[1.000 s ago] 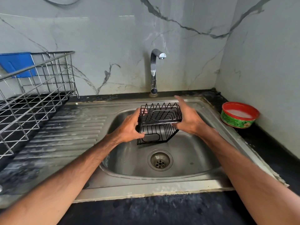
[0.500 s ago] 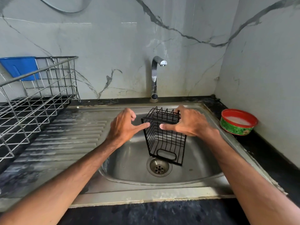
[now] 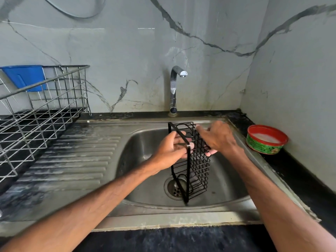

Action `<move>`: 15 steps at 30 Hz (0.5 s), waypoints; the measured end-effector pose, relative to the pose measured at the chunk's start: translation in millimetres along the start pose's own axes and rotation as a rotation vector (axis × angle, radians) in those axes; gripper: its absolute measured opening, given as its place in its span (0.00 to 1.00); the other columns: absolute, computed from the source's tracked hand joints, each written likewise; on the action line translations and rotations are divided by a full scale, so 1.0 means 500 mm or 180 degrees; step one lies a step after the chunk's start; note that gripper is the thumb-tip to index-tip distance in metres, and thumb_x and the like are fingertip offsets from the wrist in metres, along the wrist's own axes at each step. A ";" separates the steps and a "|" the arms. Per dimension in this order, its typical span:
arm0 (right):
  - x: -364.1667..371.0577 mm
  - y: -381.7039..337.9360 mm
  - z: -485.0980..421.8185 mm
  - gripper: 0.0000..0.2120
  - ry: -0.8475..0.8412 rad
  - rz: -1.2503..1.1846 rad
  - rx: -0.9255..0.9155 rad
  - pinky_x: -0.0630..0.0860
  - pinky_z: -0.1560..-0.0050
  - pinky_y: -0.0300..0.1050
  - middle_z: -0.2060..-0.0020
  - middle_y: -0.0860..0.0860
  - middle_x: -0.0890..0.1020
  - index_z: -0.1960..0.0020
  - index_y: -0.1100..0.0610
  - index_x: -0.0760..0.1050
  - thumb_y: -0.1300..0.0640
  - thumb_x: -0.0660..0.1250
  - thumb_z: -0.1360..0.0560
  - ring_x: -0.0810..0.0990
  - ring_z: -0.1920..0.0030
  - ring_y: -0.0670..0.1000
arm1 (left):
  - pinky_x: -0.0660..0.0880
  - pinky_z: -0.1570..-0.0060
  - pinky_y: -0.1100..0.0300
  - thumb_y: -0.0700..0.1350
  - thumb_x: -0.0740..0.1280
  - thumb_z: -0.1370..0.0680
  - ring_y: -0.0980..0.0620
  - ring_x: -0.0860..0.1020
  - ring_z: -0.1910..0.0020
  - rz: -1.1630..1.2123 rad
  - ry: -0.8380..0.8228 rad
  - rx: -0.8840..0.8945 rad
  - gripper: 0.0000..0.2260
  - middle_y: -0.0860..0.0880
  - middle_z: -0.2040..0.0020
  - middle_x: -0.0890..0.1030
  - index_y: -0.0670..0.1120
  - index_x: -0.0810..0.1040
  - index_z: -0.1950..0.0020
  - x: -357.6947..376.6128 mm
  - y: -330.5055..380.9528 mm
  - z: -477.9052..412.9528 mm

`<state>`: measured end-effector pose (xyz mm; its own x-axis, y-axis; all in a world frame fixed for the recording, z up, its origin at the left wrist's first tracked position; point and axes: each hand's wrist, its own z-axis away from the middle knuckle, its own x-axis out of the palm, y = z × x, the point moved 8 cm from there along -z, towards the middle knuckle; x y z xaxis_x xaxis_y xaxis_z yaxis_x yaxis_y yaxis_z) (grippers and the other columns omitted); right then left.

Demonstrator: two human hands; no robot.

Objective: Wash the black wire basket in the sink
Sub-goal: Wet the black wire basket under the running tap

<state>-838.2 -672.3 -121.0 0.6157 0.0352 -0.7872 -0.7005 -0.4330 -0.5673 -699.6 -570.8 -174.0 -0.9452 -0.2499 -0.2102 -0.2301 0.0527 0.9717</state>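
Black wire basket (image 3: 197, 167) held on end in the sink (image 3: 143, 186), over the drain (image 3: 175, 190). My left hand (image 3: 170, 149) and right hand (image 3: 219, 139) both grip its upper wires. The green tub (image 3: 263, 146) label is seemingly printed but too blurred to read.

Over the sink (image 3: 138, 160), the right grip (image 3: 218, 140) is motion-blurred; we cannot make out its fingertips. The black wire basket (image 3: 199, 166) hides part of the sink's drain (image 3: 172, 192) and some fingers of the left grip (image 3: 168, 150). Left of the sink, the wire rack (image 3: 36, 122) is cut off by the edge.
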 end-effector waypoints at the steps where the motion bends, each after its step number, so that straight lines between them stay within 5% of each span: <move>1: 0.001 0.000 0.000 0.23 -0.0021 -0.0155 0.0016 0.63 0.77 0.37 0.76 0.48 0.70 0.68 0.54 0.66 0.42 0.65 0.21 0.71 0.76 0.48 | 0.84 0.48 0.53 0.40 0.71 0.20 0.50 0.86 0.46 0.0035 0.0041 -0.0033 0.21 0.48 0.36 0.82 0.45 0.71 0.28 -0.008 -0.003 -0.004; 3: 0.009 0.000 0.005 0.23 -0.0202 -0.0532 0.0137 0.66 0.77 0.37 0.79 0.50 0.75 0.69 0.57 0.71 0.44 0.67 0.22 0.79 0.75 0.52 | 0.83 0.46 0.49 0.36 0.66 0.17 0.48 0.86 0.46 0.0079 0.0057 -0.0069 0.18 0.48 0.37 0.83 0.45 0.72 0.28 -0.026 -0.003 -0.010; 7: 0.046 -0.002 0.044 0.18 -0.1063 -0.2009 0.0765 0.79 0.71 0.42 0.70 0.55 0.83 0.56 0.62 0.78 0.47 0.67 0.20 0.83 0.72 0.52 | 0.84 0.49 0.51 0.33 0.56 0.14 0.46 0.86 0.47 0.0364 0.0140 -0.0239 0.16 0.47 0.41 0.86 0.44 0.77 0.32 -0.058 0.009 -0.008; 15: 0.100 0.037 0.034 0.10 -0.1403 -0.2273 0.1157 0.77 0.71 0.37 0.59 0.57 0.83 0.48 0.64 0.79 0.58 0.62 0.18 0.81 0.67 0.49 | 0.82 0.51 0.52 0.46 0.55 0.17 0.43 0.84 0.49 0.1456 0.0008 -0.0477 0.20 0.39 0.40 0.84 0.36 0.76 0.34 -0.065 0.009 -0.001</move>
<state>-826.5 -662.9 -174.9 0.8052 0.5588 -0.1986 -0.3225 0.1316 -0.9374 -669.9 -563.2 -162.7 -0.9411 -0.2359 0.2424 0.2452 0.0180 0.9693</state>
